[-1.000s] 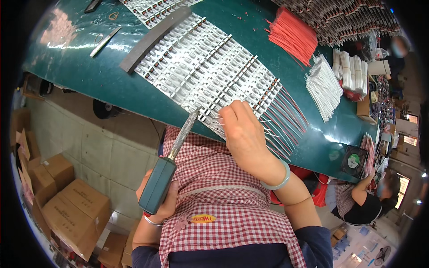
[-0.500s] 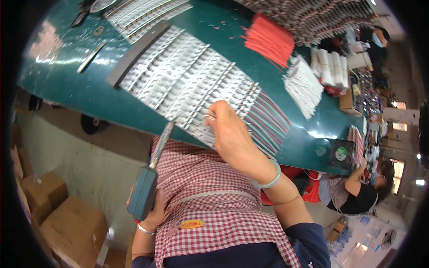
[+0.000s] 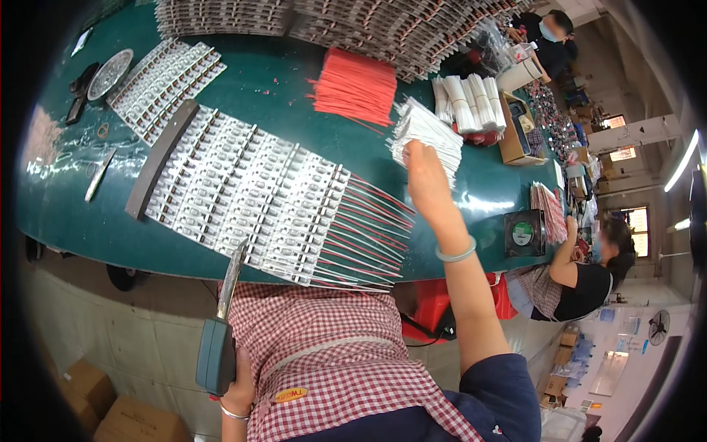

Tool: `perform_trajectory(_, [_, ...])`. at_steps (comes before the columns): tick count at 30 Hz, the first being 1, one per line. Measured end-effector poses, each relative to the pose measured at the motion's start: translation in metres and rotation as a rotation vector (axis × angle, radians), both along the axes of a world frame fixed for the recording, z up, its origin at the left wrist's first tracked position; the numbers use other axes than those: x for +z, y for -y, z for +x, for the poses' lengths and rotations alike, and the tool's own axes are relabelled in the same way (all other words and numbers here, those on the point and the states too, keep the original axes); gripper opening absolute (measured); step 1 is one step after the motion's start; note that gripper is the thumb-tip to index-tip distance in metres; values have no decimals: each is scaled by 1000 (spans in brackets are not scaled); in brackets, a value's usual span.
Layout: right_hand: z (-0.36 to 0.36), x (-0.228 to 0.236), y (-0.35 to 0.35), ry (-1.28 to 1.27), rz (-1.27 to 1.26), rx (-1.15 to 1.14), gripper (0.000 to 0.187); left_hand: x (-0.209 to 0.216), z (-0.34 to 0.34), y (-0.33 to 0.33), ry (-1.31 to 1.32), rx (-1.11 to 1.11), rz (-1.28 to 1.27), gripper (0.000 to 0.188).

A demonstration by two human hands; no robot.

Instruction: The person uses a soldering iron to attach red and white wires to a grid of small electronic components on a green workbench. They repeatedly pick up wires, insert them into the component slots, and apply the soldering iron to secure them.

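My left hand (image 3: pixel 239 387) is wrapped round the teal, boxy handle of a soldering iron (image 3: pixel 216 353). Its metal barrel points up to the lower edge of a panel of white circuit boards (image 3: pixel 243 191), which lies on the table. Red and white wires (image 3: pixel 368 239) stick out in rows from the panel's right side. Farther right, my right hand (image 3: pixel 429 177) reaches to a pile of white wires (image 3: pixel 442 140). Its fingers are pinched together at the near end of the pile; whether a wire is between them is hidden.
A dark bar (image 3: pixel 166 158) borders the panel's left end. Red wires (image 3: pixel 357 85) lie beyond it, near stacked boards (image 3: pixel 412 29). Tweezers (image 3: pixel 99 175) and a metal dish (image 3: pixel 110 74) are at left. A small black fan (image 3: pixel 521 233) stands at right, near a seated co-worker (image 3: pixel 582 272).
My right hand has moved from the panel's wired edge out to the white wire pile. The soldering iron stays in my left hand, near the panel's lower edge. The whole view has shifted.
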State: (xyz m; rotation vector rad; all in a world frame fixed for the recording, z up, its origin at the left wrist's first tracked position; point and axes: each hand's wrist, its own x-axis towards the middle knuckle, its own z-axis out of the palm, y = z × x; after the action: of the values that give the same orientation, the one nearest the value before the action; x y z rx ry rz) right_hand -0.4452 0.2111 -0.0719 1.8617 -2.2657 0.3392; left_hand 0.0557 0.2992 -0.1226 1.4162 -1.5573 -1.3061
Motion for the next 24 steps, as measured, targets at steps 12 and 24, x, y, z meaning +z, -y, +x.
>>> perform_trajectory(12, [-13, -31, -22, 25, -213, -35, 41, 28, -29, 20, 116, 49, -233, 28])
perform_trajectory(24, [-12, -43, -11, -101, -294, -31, 16, 35, -36, 39, 291, -84, -289, 35])
